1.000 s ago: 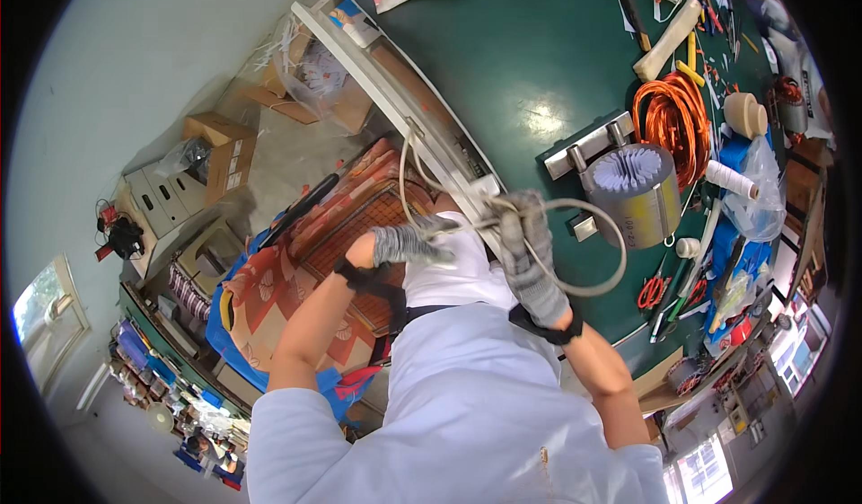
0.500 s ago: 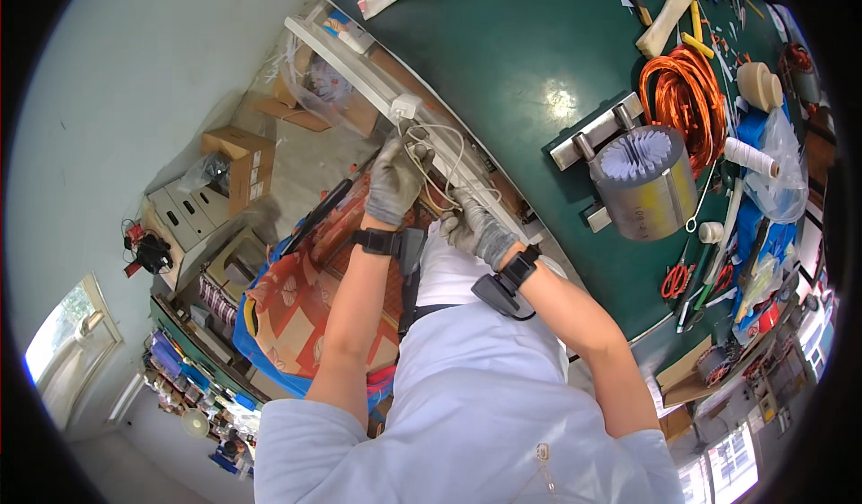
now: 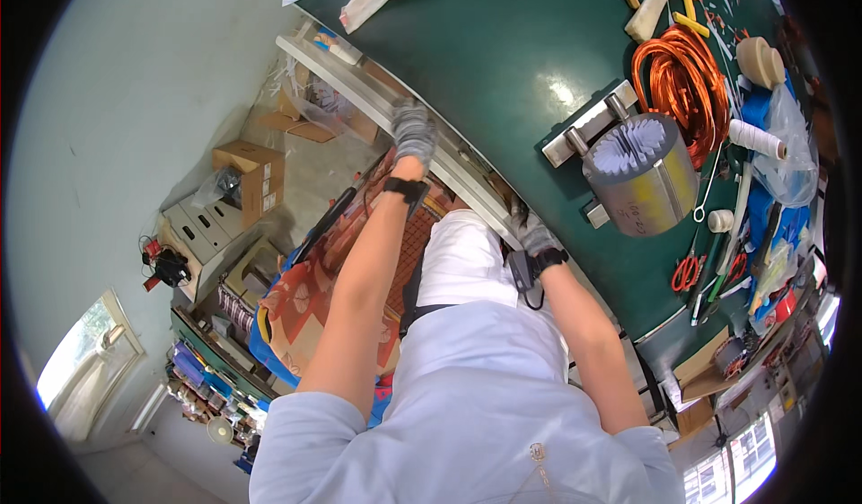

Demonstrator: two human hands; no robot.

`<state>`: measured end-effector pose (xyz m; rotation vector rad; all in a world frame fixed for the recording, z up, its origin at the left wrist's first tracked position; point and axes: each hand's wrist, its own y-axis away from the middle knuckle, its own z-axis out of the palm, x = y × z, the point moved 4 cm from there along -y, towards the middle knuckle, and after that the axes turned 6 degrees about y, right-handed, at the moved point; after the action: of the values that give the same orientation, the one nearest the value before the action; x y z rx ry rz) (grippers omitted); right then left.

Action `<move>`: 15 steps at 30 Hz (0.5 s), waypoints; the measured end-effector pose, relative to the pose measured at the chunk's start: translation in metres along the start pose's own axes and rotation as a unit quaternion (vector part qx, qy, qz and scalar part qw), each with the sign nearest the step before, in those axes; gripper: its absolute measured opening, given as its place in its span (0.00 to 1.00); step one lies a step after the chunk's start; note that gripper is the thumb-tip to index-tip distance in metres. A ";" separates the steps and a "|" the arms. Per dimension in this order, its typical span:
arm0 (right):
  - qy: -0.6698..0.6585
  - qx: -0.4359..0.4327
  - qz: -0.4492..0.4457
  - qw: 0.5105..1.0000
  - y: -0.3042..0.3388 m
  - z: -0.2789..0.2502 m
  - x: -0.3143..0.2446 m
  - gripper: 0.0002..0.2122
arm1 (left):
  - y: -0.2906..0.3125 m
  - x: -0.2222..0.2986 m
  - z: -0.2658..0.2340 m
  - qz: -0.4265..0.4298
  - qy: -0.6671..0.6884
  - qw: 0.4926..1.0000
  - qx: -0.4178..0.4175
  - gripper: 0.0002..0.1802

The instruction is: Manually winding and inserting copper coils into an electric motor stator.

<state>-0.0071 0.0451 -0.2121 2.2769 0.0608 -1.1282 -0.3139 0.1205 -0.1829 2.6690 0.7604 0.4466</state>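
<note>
Left fingers (image 3: 411, 113) at drawer (image 3: 337, 80), arm (image 3: 364, 270) outstretched

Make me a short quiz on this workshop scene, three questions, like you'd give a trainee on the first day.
1. Multiple choice: what colour is the coil of wire beside the slotted metal cylinder? A blue; B orange; C black.
2. True or false: the left hand and the right hand, both near the pale rail at the table's edge, are bare.
3. Fill in the blank: of the person's two hands, the one nearer the slotted metal cylinder is the ____ hand.

Key: 1. B, orange. 2. False; both are gloved. 3. right.
</note>
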 end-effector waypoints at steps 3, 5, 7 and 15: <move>-0.435 -0.028 0.207 0.876 0.016 0.001 0.014 0.07 | 0.012 -0.022 -0.028 0.005 0.172 0.969 0.177 0.26; -0.627 -0.044 0.345 0.697 0.034 -0.024 -0.041 0.05 | 0.040 -0.023 -0.059 -0.013 0.196 0.935 0.295 0.28; -0.608 -0.121 0.367 0.693 0.048 -0.034 -0.041 0.04 | 0.042 -0.053 -0.040 -0.025 0.378 0.878 0.292 0.25; -0.403 -0.351 0.231 0.813 0.081 -0.142 -0.056 0.14 | 0.045 -0.030 -0.017 -0.240 0.620 0.745 0.053 0.25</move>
<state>0.0817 0.0651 -0.0648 0.9706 -0.3408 -1.3944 -0.3245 0.0713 -0.1559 1.7757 1.7375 2.0960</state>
